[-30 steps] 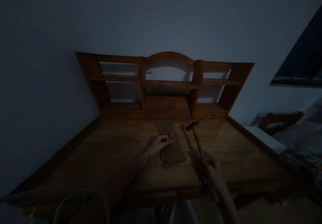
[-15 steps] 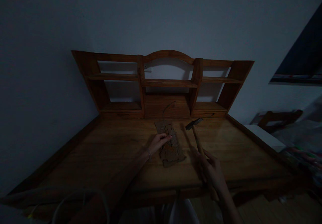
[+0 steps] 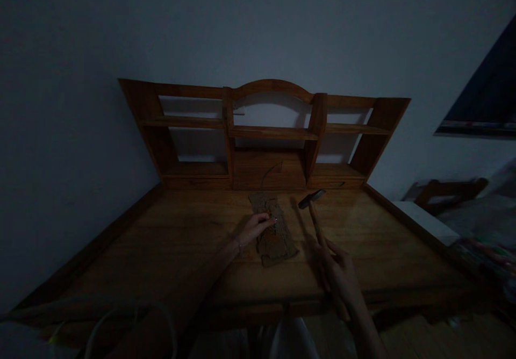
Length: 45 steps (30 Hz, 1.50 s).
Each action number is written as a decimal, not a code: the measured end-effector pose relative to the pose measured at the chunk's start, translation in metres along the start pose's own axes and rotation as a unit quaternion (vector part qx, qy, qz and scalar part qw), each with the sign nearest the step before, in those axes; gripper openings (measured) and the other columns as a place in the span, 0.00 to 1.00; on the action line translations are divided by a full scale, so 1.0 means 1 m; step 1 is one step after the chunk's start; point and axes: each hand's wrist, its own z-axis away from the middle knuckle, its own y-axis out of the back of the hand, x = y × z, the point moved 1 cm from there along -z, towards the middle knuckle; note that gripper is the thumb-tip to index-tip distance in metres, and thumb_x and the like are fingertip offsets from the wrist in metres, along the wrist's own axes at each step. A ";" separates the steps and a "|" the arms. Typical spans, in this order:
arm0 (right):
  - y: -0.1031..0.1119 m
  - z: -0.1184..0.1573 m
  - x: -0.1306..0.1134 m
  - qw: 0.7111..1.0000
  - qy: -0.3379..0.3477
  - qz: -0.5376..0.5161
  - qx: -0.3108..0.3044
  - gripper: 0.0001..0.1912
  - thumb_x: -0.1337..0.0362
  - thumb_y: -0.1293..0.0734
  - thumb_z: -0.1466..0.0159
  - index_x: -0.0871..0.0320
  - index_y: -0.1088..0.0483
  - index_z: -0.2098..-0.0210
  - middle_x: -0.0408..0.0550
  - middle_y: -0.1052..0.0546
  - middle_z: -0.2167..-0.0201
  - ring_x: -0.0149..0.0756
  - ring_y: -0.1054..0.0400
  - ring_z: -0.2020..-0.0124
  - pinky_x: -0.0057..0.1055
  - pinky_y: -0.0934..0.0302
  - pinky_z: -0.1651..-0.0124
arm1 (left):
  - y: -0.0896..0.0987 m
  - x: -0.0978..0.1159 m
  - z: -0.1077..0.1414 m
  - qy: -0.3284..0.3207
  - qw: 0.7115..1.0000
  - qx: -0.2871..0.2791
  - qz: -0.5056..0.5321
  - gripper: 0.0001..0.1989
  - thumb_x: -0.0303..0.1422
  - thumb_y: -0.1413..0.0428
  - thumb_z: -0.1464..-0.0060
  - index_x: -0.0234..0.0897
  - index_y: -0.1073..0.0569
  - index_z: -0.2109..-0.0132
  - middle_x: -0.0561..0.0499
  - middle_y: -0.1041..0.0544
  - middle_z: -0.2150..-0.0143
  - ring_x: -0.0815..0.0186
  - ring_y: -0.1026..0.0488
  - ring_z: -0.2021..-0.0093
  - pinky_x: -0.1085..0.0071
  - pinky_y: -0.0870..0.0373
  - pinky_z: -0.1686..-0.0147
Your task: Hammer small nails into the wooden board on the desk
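A hammer (image 3: 316,220) is in my right hand (image 3: 337,268), whose fingers wrap round its wooden handle. Its dark metal head is raised at the upper end, right of a rough brown piece that looks like bark (image 3: 278,243). This flat, ragged piece lies on the wooden desk. Over its middle, my left hand (image 3: 255,227) has thumb and fingers pinched together. Something tiny and pale shows at the fingertips, too small to make out. The room is dim and the fine detail is lost.
At the back of the desk (image 3: 181,241) stands a wooden shelf unit (image 3: 270,132) against the wall. A thin curved twig (image 3: 271,170) rises behind the bark. To the right are a white surface (image 3: 425,221) and a wooden chair back (image 3: 451,188). Pale cables loop at the lower left.
The view has shifted very slightly. Both hands and the hammer keep nearly the same places over the desk.
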 end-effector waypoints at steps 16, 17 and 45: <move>0.002 -0.003 0.008 0.999 0.007 0.027 0.022 0.28 0.48 0.36 0.39 0.62 0.31 0.49 0.38 0.35 0.85 0.27 0.44 0.86 0.21 0.52 0.86 | 0.000 -0.002 0.000 -0.007 0.999 -0.038 -0.009 0.22 0.50 0.42 0.55 0.34 0.34 0.76 0.58 0.40 0.78 0.72 0.43 0.75 0.75 0.50 0.75; 0.002 -0.002 0.006 0.999 0.004 0.028 0.019 0.28 0.48 0.36 0.39 0.62 0.31 0.49 0.39 0.35 0.85 0.28 0.44 0.86 0.21 0.52 0.86 | 0.000 -0.001 0.000 -0.007 0.999 -0.037 -0.009 0.22 0.50 0.42 0.54 0.34 0.34 0.76 0.58 0.40 0.78 0.72 0.42 0.75 0.75 0.50 0.75; -0.001 -0.004 0.011 1.000 -0.008 -0.006 -0.009 0.26 0.48 0.38 0.37 0.57 0.34 0.46 0.34 0.40 0.87 0.26 0.49 0.90 0.21 0.53 0.91 | 0.024 -0.001 -0.003 -0.028 0.997 0.065 -0.035 0.19 0.48 0.47 0.49 0.35 0.32 0.74 0.55 0.34 0.75 0.70 0.35 0.72 0.75 0.41 0.71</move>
